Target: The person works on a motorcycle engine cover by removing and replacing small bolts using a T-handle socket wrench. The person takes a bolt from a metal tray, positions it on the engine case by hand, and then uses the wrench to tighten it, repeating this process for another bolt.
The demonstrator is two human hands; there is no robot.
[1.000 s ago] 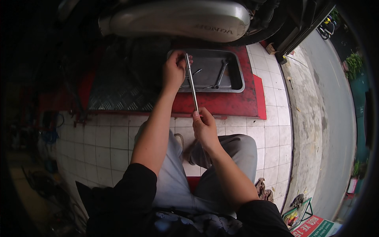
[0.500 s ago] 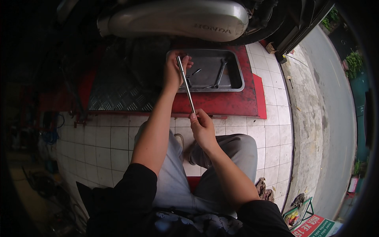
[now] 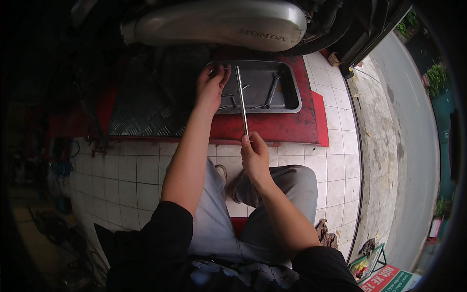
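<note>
My right hand grips the lower end of a long, slim, shiny socket tool, which points away from me over the tray. The socket tool's far end is slightly thicker. Above the left edge of the metal tray, my left hand has its fingers curled in, apart from the tool; what they hold, if anything, is too small to make out. Inside the tray lie a wrench along the right side and several small metal pieces nearer my left hand.
The tray stands on a red platform with a dark tread plate at its left. A motorbike's silver engine cover hangs over the far side. White floor tiles surround my legs, and a road runs along the right.
The socket tool's far end has swung right, away from my left hand, and my right hand has shifted slightly right. My left hand has drawn a little left, fingers curling.
</note>
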